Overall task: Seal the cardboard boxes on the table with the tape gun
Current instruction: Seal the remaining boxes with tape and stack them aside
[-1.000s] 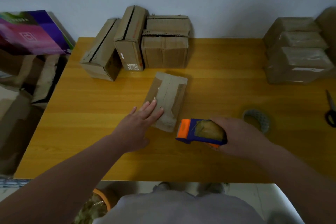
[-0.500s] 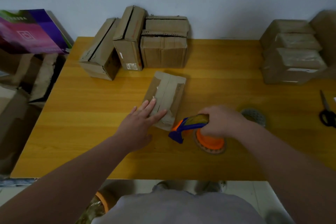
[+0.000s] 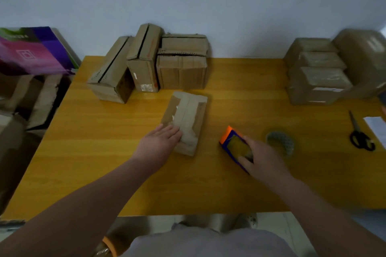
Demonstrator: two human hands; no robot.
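Note:
A small flat cardboard box [image 3: 189, 115] with tape strips along its top lies in the middle of the yellow table [image 3: 83, 152]. My left hand [image 3: 158, 144] rests flat on its near left corner, fingers straight. To the right, my right hand [image 3: 263, 158] grips the blue and orange tape gun [image 3: 232, 145], which lies on the table apart from the box, its orange end pointing away from me.
Three unsealed boxes [image 3: 146, 64] stand at the back middle. A stack of wrapped boxes [image 3: 317, 77] fills the back right. A tape roll [image 3: 281, 142] lies right of the tape gun, scissors [image 3: 359, 133] and a paper [image 3: 376, 127] near the right edge. Cartons sit left of the table.
My right hand has swung the tape gun away from the box's near end, to the right, and laid it down flat. My left hand has stayed on the box.

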